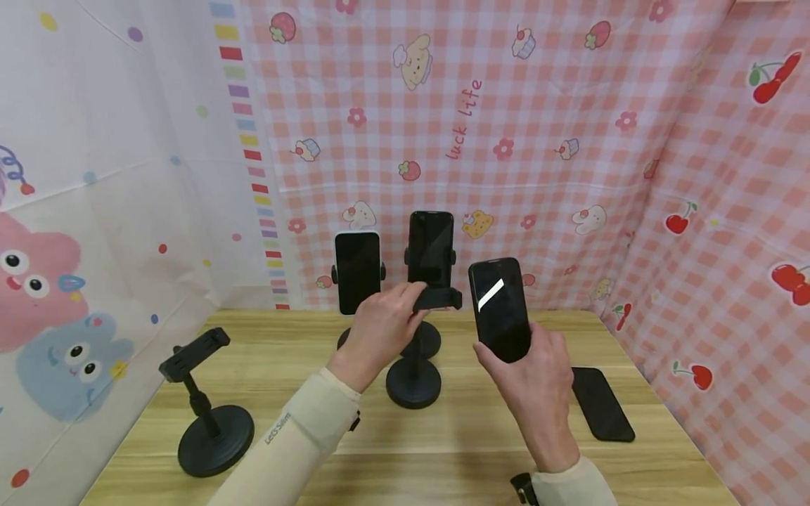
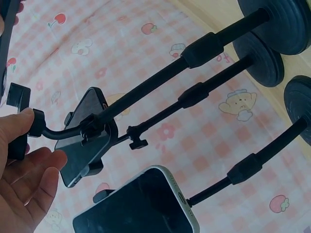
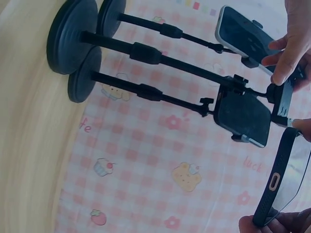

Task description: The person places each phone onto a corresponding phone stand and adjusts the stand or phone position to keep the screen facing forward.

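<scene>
My left hand (image 1: 382, 327) grips the black clamp (image 1: 439, 299) at the top of a phone stand (image 1: 413, 385), the nearest of three grouped stands. In the left wrist view, the thumb lies against the clamp (image 2: 18, 141) beside its joint. My right hand (image 1: 538, 383) holds a black smartphone (image 1: 500, 309) upright, screen towards me, just right of the clamp. The right wrist view shows this phone's edge (image 3: 276, 179) close to the clamp's end; whether they touch, I cannot tell. No phone sits in the gripped clamp.
Behind, one stand carries a white-edged phone (image 1: 358, 274) and another a black phone (image 1: 430, 242). A further stand (image 1: 215, 439) with a bare clamp is at the left. A dark phone (image 1: 602, 404) lies on the wooden table (image 1: 468, 457) at the right. Patterned cloth (image 1: 563, 91) surrounds the table.
</scene>
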